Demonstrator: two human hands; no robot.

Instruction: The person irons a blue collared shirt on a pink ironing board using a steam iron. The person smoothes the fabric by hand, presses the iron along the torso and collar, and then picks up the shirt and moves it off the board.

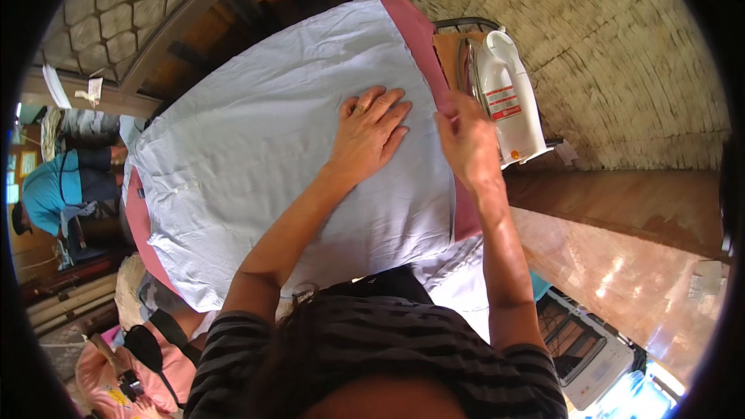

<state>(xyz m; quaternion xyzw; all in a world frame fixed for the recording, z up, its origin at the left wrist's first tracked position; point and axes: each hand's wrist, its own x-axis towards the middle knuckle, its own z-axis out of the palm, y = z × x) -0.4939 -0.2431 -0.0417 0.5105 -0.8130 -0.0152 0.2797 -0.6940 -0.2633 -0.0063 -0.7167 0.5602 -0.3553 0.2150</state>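
Note:
A light blue button-up shirt point(272, 132) is spread over a padded ironing board with a dark pink cover point(415, 31). My left hand point(371, 133) lies palm down on the cloth, fingers stretched and a little apart, with a ring on one finger. At the shirt's right edge my right hand point(469, 140) is closed, its thumb and curled fingers pinching the hem; the fingertips are partly blurred. Just beyond that hand a white iron point(518, 101) with a red-and-white label stands on its rest. Several small buttons show at the shirt's left part.
A woven mat wall point(590, 54) rises behind the iron. To the right runs a wooden ledge point(613, 213), with a white appliance point(594, 361) below it. Two other people, in a turquoise shirt point(54, 190) and a pink shirt point(101, 380), are at the left. A metal lattice point(116, 19) stands far left.

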